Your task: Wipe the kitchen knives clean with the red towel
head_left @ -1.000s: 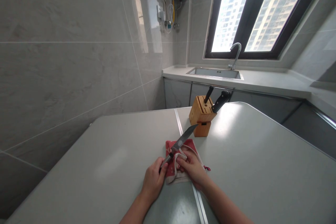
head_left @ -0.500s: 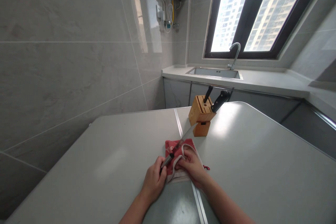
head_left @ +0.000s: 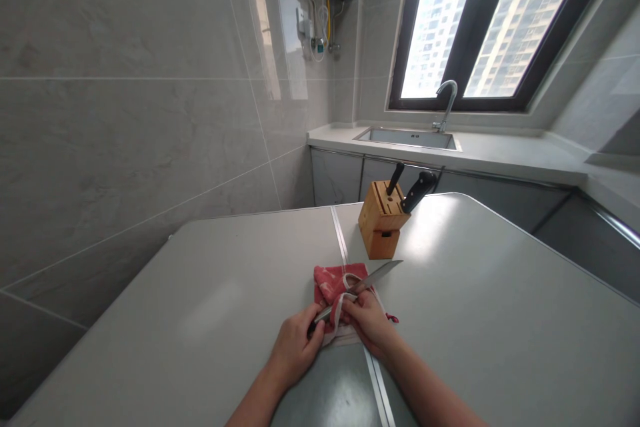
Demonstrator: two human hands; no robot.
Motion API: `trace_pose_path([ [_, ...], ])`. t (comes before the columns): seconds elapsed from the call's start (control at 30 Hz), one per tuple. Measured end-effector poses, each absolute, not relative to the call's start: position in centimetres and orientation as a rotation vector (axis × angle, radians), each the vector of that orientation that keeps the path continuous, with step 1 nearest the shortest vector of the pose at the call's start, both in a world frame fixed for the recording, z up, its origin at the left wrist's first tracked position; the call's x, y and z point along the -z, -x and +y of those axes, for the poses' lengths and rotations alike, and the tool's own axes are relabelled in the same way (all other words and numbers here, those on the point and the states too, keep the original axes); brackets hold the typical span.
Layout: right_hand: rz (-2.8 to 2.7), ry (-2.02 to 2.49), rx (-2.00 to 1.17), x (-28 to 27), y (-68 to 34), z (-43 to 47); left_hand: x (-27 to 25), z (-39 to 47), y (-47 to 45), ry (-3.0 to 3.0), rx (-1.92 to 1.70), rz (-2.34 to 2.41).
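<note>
So the left grip (head_left: 299,341) is curled snugly round the dark handle of a knife (head_left: 383,271), thumb on the near side, and only bits of the handle peek out past the fingers. The knife runs from that grip off to the right and away from the person, crossing just beyond the fingertips of the right grip (head_left: 373,321), with the bare tip sticking out past it on the far right. The right grip is pinched together on a fold of red cloth (head_left: 331,282) with pale edging, and that fold laps over the knife between the two grips. Can't really tell whether the right fingers touch the steel itself or just the fabric. The rest of the cloth lies bunched on the worktop (head_left: 150,320), between both grips and a bit beyond them, and a little red loop (head_left: 393,318) pokes out just right of the right grip. Straight out past the right grip, near the knife tip but not held by anyone, stands a wooden knife block (head_left: 384,213) with two black handles (head_left: 419,191) in it. Way beyond both grips there's a sink (head_left: 407,138) with a curved tap (head_left: 449,101), under a window.
</note>
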State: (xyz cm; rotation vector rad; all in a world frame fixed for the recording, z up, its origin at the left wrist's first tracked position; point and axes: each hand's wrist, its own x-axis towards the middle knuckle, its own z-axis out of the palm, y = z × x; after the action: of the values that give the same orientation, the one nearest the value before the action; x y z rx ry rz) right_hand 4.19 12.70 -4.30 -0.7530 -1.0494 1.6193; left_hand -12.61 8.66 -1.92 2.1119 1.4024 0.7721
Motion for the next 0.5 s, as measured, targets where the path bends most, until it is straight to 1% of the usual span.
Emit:
trace_pose_path([
  [0.13, -0.937, 0.713, -1.635, 4.53, -4.06, 12.80, 1.81, 8.85, 12.71, -2.122, -0.712, 1.596],
  [0.33, -0.821, 0.704, -1.617, 4.60, -3.98, 12.96, 1.21, 8.58, 12.74, -2.212, -0.610, 1.425],
  [0.5, -0.794, 0.656, -1.674, 3.73, -4.09, 12.92, 1.71, 8.60, 12.56, -2.191, -0.570, 1.434],
])
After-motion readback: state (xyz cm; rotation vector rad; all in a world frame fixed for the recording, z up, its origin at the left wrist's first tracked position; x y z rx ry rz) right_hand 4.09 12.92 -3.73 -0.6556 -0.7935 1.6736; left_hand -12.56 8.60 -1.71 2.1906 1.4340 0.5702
